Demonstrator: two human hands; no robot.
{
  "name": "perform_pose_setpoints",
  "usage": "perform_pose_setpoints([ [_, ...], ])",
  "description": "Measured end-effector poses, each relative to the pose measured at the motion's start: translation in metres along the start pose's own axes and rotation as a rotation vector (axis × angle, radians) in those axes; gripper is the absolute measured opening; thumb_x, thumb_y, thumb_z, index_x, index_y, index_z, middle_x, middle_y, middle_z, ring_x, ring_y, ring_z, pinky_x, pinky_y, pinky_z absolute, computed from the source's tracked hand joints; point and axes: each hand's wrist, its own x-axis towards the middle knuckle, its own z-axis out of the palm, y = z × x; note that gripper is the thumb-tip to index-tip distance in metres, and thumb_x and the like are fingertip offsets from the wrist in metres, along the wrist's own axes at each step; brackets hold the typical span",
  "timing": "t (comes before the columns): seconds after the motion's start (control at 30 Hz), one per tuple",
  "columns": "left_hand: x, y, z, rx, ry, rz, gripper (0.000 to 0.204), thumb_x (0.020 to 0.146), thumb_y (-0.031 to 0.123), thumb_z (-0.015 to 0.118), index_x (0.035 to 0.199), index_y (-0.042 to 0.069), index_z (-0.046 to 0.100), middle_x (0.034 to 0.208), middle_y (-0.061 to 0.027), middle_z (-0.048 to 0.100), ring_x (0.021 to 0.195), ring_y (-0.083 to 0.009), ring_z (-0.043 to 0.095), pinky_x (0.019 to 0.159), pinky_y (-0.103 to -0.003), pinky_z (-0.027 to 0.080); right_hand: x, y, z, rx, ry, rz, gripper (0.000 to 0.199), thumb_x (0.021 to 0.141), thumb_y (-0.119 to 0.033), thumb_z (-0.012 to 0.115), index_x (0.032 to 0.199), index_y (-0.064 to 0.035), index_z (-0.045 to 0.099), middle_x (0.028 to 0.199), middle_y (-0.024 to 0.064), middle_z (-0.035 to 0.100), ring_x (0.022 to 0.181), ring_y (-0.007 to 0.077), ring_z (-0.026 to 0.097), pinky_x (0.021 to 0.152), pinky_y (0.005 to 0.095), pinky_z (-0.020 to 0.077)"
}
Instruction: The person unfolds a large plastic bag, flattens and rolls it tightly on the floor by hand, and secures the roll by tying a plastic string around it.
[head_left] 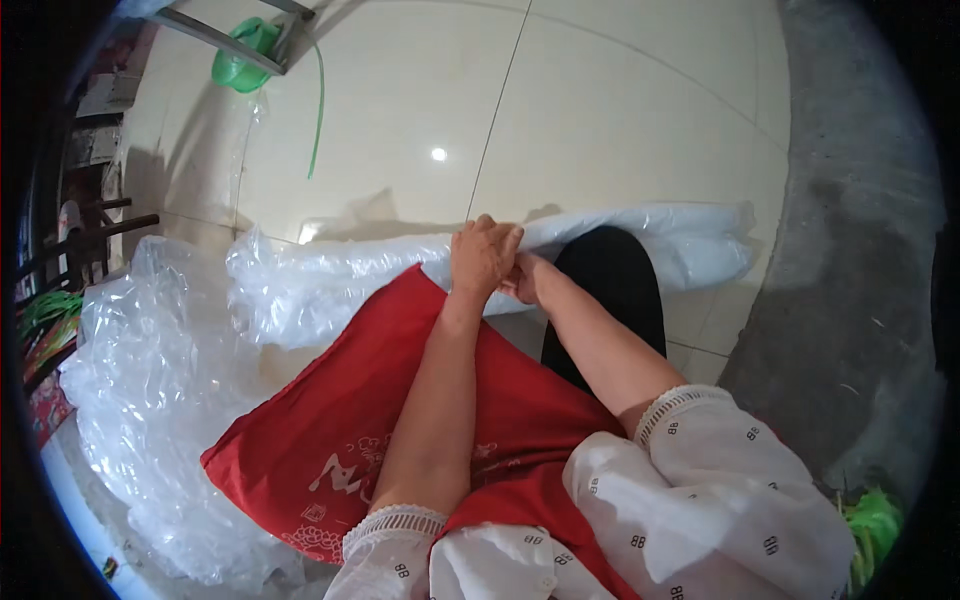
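A long bundle of clear plastic sheeting (360,262) lies across the tiled floor in front of me, gathered narrow near its middle. My left hand (483,256) is closed over that narrow part, knuckles upward. Close against it, partly behind the left wrist, my right hand (526,278) has its fingers curled together. What those fingers pinch is hidden. My knee in black trousers (610,290) presses against the bundle just right of the hands. A red apron (330,420) spreads below my left forearm.
A large crumpled heap of clear plastic (160,400) lies at the left. Beyond it are dark rods (100,230) of a rack. A green plastic basin (240,60) and a metal leg (220,40) stand at the far left, near a thin green strap (320,120). Grey concrete (850,250) borders the tiles.
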Motion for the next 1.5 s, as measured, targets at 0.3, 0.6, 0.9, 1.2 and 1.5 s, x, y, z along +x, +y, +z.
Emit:
perform_pose_setpoints([
  [0.3, -0.017, -0.033, -0.042, 0.069, 0.168, 0.229, 0.061, 0.074, 0.038, 0.082, 0.125, 0.010, 0.064, 0.117, -0.0133, 0.060, 0.110, -0.0356, 0.056, 0.093, -0.048, 0.043, 0.007, -0.023, 0.039, -0.356, -0.212, -0.460, 0.019, 0.097, -0.031, 0.061, 0.098, -0.0134, 0.068, 0.089, 0.0015, 0.072, 0.075, 0.0158, 0.069, 0.072, 0.0337, 0.0600],
  [0.6, -0.051, -0.068, 0.033, 0.461, 0.179, 0.310, 0.070, 0.084, 0.022, 0.075, 0.146, 0.010, 0.046, 0.145, -0.0120, 0.046, 0.139, -0.0339, 0.041, 0.113, -0.052, 0.034, 0.010, -0.072, -0.011, -0.865, -0.263, -0.239, 0.037, 0.098, -0.039, 0.058, 0.117, -0.0093, 0.069, 0.113, 0.0083, 0.074, 0.091, 0.0182, 0.073, 0.076, 0.0323, 0.0585],
  [0.9, -0.051, -0.098, 0.053, 0.629, 0.319, 0.451, 0.041, 0.094, 0.010, 0.060, 0.134, 0.016, 0.059, 0.144, -0.0072, 0.049, 0.136, -0.0293, 0.047, 0.104, -0.047, 0.041, -0.143, -0.173, -0.190, -0.818, 0.433, -0.592, 0.026, 0.092, -0.032, 0.063, 0.102, -0.0107, 0.071, 0.096, 0.0019, 0.074, 0.091, 0.0145, 0.067, 0.079, 0.0336, 0.0519],
  [1.2, -0.078, -0.121, 0.065, 0.671, 0.348, 0.400, 0.037, 0.091, 0.012, 0.065, 0.127, 0.020, 0.062, 0.141, -0.0042, 0.054, 0.132, -0.0282, 0.050, 0.101, -0.043, 0.040, -0.193, -0.168, -0.070, -1.712, 0.675, -1.875, 0.038, 0.088, -0.015, 0.057, 0.125, -0.0038, 0.062, 0.120, 0.0142, 0.065, 0.116, 0.0269, 0.059, 0.101, 0.0404, 0.0427],
  [1.5, -0.095, -0.151, 0.070, 0.705, 0.326, 0.551, 0.039, 0.094, 0.020, 0.062, 0.132, 0.029, 0.061, 0.139, -0.0014, 0.053, 0.131, -0.0243, 0.049, 0.102, -0.042, 0.037, -0.138, -0.113, -0.193, -1.813, 0.880, -1.451, 0.061, 0.092, -0.034, 0.061, 0.145, -0.0088, 0.046, 0.153, 0.0166, 0.043, 0.145, 0.0341, 0.035, 0.117, 0.0652, 0.0143],
])
